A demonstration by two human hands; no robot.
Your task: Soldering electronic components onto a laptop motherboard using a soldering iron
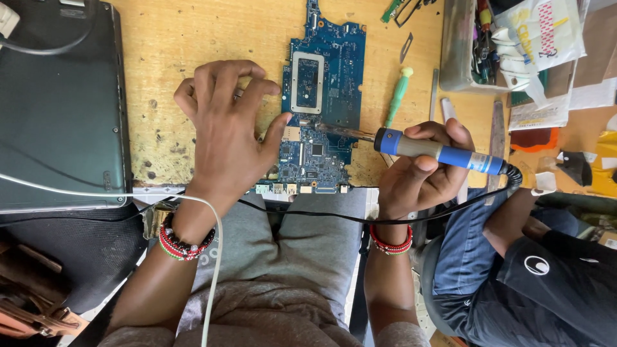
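Right hand point(421, 173) nearest, fingers curled tight round iron point(437, 151); iron's long axis level, tip pointing left onto board point(324, 83); left hand point(225, 128) spread, empty, thumb touching board's left edge.

left hand point(225, 132): bare, no glove or ring seen | left wrist: beaded bracelet point(183, 246), red, white, green, dark bands | right hand point(421, 170): bare | right wrist: red bead bracelet point(391, 243), double strand | forearms: bare, short grey sleeves point(405, 334) | grey trousers point(315, 238)
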